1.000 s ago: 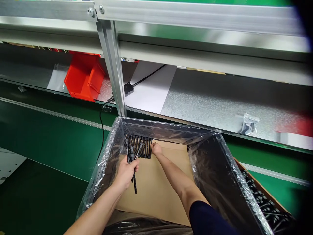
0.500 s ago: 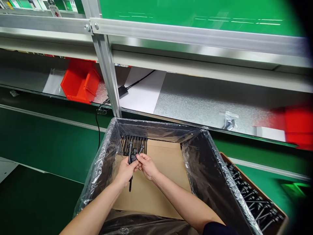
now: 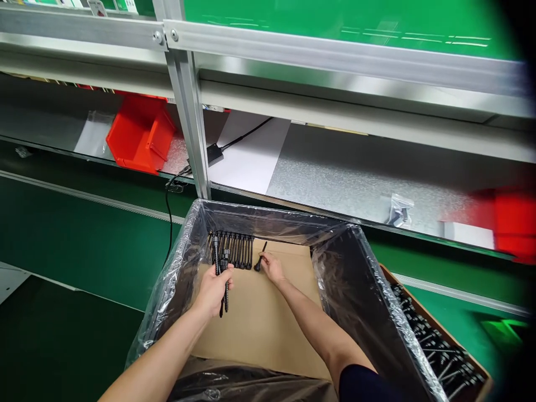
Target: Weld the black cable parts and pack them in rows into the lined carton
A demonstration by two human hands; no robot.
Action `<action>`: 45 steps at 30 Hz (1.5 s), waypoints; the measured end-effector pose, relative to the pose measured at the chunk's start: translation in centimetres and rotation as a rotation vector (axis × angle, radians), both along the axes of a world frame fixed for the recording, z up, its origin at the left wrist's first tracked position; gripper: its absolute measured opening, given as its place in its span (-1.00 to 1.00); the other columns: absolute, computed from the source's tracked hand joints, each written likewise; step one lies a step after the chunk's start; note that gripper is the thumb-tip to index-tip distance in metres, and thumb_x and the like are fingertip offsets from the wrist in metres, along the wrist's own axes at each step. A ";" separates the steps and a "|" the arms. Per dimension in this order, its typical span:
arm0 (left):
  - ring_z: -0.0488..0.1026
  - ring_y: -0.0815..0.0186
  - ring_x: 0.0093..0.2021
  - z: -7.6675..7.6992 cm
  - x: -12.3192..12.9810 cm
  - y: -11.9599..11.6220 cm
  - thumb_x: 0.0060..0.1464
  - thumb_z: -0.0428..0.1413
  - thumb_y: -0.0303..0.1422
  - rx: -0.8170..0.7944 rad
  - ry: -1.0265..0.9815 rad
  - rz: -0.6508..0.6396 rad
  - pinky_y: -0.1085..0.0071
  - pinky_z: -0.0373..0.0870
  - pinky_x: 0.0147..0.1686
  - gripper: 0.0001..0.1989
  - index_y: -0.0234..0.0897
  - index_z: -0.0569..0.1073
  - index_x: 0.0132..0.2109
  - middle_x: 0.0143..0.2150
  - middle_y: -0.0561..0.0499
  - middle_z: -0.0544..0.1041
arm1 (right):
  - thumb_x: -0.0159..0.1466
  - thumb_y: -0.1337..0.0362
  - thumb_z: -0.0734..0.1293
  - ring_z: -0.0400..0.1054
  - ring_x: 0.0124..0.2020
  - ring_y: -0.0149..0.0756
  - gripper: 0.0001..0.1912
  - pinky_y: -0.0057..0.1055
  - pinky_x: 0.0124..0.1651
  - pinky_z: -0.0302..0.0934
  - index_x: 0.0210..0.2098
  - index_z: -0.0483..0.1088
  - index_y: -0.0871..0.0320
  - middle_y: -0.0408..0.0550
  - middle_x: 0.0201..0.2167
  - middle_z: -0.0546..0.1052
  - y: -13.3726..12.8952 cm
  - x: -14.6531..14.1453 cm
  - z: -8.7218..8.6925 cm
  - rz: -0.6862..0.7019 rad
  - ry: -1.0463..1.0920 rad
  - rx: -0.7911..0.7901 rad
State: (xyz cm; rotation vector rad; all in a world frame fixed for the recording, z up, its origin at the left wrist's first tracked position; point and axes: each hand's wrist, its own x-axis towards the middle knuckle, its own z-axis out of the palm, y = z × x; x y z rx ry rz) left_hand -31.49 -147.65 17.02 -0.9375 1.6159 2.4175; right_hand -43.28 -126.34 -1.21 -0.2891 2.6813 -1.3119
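Observation:
My left hand is closed round a small bunch of black bolt-like rods with thick heads, heads up and thin ends hanging below the fingers. My right hand pinches a single black bolt-like rod, its thick head toward me and its thin end pointing to the back. This rod is just right of a row of similar rods laid side by side on the brown cardboard sheet. Part of that row is hidden behind the left hand's bunch. The cardboard lies inside a dark bin lined with clear plastic.
A cardboard box of jumbled black rods stands right of the bin. Behind is a metal shelf with red bins, a small plastic bag and a black cable adapter. An aluminium post rises behind the bin.
My hands have parted. The right hand has moved right with one rod, lowering it beside the row, while the left keeps the bunch. The view has shifted slightly.

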 end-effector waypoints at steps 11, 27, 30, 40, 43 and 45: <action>0.28 0.48 -0.54 0.8 0.1 -0.1 -0.30 0.35 -0.23 0.037 -0.029 0.011 0.49 0.27 -0.53 -0.61 -0.35 0.52 -0.28 -0.43 0.06 0.42 | 0.21 0.49 0.18 0.35 -0.11 -0.27 -0.67 -0.43 0.06 0.15 -0.10 0.44 0.22 0.07 -0.16 0.47 -2.5 -2.4 -2.4 0.012 -0.038 0.366; 0.14 0.54 -0.61 -0.1 -0.1 -0.4 -0.37 0.38 -0.16 -0.068 -0.001 -0.028 0.55 0.03 -0.60 -0.52 -0.35 0.49 -0.29 -0.51 0.12 0.40 | 0.16 0.50 0.20 0.37 -0.18 -0.24 -0.78 -0.39 -0.02 0.20 -0.26 0.42 0.25 0.10 -0.27 0.49 -3.3 -1.8 0.2 -0.190 -0.107 0.165; 0.18 0.52 -0.61 -0.1 -0.2 -0.3 -0.39 0.38 -0.18 -0.065 0.008 -0.024 0.55 0.04 -0.61 -0.54 -0.32 0.42 -0.34 -0.54 0.15 0.37 | 0.18 0.35 0.26 0.38 -0.39 -0.32 -0.93 -0.41 -0.28 0.27 -0.33 0.37 0.17 -0.02 -0.39 0.49 -3.4 0.2 3.0 -0.244 -0.287 -0.185; 0.26 0.46 -0.63 -0.7 0.5 0.5 -0.40 0.38 -0.15 -0.072 0.038 -0.103 0.51 0.16 -0.63 -0.50 -0.31 0.39 -0.34 -0.54 0.14 0.39 | -0.01 0.06 0.52 0.31 -0.61 -0.50 -0.57 -0.55 -0.56 0.18 -0.39 0.30 0.19 -0.14 -0.49 0.51 -7.9 10.5 12.7 0.236 -0.709 -0.852; 0.27 0.46 -0.60 -1.2 0.5 0.6 -0.39 0.37 -0.09 -0.114 0.038 -0.087 0.52 0.15 -0.62 -0.47 -0.34 0.42 -0.31 -0.52 0.11 0.41 | -0.04 0.04 0.52 0.26 -0.63 -0.52 -0.56 -0.55 -0.57 0.17 -0.41 0.30 0.18 -0.16 -0.51 0.50 -7.9 10.1 11.9 0.175 -0.678 -0.826; 0.23 0.48 -0.62 -1.4 0.4 0.4 -0.32 0.34 -0.04 -0.146 0.032 -0.074 0.54 0.09 -0.62 -0.49 -0.34 0.43 -0.31 -0.56 0.12 0.38 | -0.05 0.02 0.52 0.23 -0.65 -0.52 -0.55 -0.52 -0.57 0.18 -0.40 0.30 0.17 -0.19 -0.54 0.47 -7.0 8.8 10.2 0.112 -0.642 -0.784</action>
